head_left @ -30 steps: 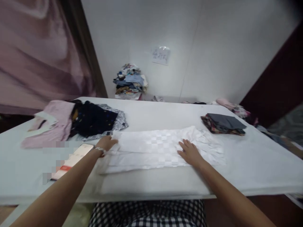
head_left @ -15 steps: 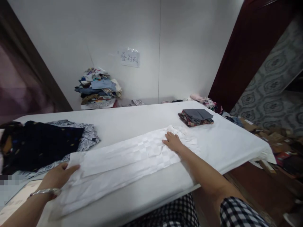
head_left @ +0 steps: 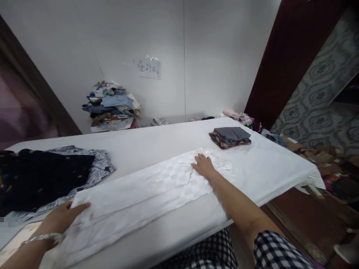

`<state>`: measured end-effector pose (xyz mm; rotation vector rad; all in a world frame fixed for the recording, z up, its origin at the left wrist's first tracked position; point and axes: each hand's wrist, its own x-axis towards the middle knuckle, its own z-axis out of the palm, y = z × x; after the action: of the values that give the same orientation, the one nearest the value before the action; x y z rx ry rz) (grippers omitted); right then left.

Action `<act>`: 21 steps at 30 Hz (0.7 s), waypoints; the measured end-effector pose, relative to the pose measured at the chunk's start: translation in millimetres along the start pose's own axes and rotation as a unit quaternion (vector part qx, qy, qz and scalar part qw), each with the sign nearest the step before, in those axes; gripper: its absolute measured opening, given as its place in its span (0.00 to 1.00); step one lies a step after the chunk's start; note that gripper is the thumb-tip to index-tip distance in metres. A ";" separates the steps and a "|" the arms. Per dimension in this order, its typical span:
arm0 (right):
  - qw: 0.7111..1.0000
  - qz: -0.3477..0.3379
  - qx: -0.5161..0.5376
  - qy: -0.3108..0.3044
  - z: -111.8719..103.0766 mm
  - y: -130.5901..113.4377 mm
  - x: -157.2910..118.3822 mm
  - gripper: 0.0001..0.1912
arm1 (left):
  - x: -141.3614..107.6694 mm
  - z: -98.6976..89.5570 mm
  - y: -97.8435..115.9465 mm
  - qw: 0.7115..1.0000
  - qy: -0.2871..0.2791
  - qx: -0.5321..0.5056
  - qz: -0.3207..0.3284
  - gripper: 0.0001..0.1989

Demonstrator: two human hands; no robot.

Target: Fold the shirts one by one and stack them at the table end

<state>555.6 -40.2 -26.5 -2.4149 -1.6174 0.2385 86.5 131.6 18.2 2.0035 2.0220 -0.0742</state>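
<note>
A long, folded white shirt [head_left: 134, 198] with a woven check pattern lies stretched across the table, its bunched end on the right. My left hand [head_left: 63, 218], with a bracelet at the wrist, grips the shirt's left end; the thumb lies on top and the other fingers are partly hidden. Toward the bunched end, my right hand [head_left: 204, 166] rests flat on the cloth with its fingers spread. Beyond that hand sits a small folded stack with a grey garment [head_left: 231, 133] over plaid ones.
Dark navy clothing [head_left: 47, 175] and a grey patterned garment [head_left: 108, 162] lie at the table's left. A tall clothes pile [head_left: 112, 106] stands against the back wall. More clothes [head_left: 246, 119] lie past the far right corner of the white-covered table [head_left: 269, 168].
The view has shifted slightly. My left hand has drawn the shirt's left end a little to the left and nearer. My right hand stays on the other end.
</note>
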 end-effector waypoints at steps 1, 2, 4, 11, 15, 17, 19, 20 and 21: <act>1.000 0.001 0.002 -0.002 0.7 1.6 0.9 0.29 | -5.4 -2.4 2.7 0.999 -0.003 -0.035 -0.002 0.28; 1.000 0.005 0.004 -0.003 0.5 2.5 1.2 0.29 | -11.3 -4.5 5.5 0.997 -0.005 -0.082 -0.013 0.28; 1.000 0.020 0.011 -0.006 -2.8 1.1 -0.8 0.28 | -21.9 -7.4 9.9 0.985 -0.008 -0.164 -0.046 0.27; 0.986 -0.161 0.028 0.018 -3.4 -38.7 -37.3 0.30 | -31.4 -10.6 11.9 0.989 -0.006 -0.143 0.046 0.21; 0.970 -0.239 0.006 -0.045 19.3 -50.1 -56.3 0.29 | -34.9 -11.2 12.8 0.995 0.007 -0.066 0.076 0.24; 0.971 -0.238 0.006 -0.033 27.9 -48.1 -57.6 0.28 | -36.7 -12.9 13.8 0.995 0.000 -0.077 0.070 0.27; 0.970 -0.240 0.029 -0.017 31.2 -45.0 -55.9 0.29 | -38.0 -17.9 16.8 0.994 0.000 -0.091 0.065 0.29; 0.970 -0.239 0.048 -0.006 31.0 -43.8 -55.0 0.29 | -38.6 -22.0 19.9 0.993 0.000 -0.098 0.065 0.30; 0.969 -0.236 0.074 0.008 29.8 -43.1 -54.3 0.29 | -39.3 -27.0 24.7 0.992 -0.002 -0.104 0.065 0.31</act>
<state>489.1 -71.8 -42.8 -1.8511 -2.0224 0.2413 105.8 100.7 57.7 1.9938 1.8083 0.1533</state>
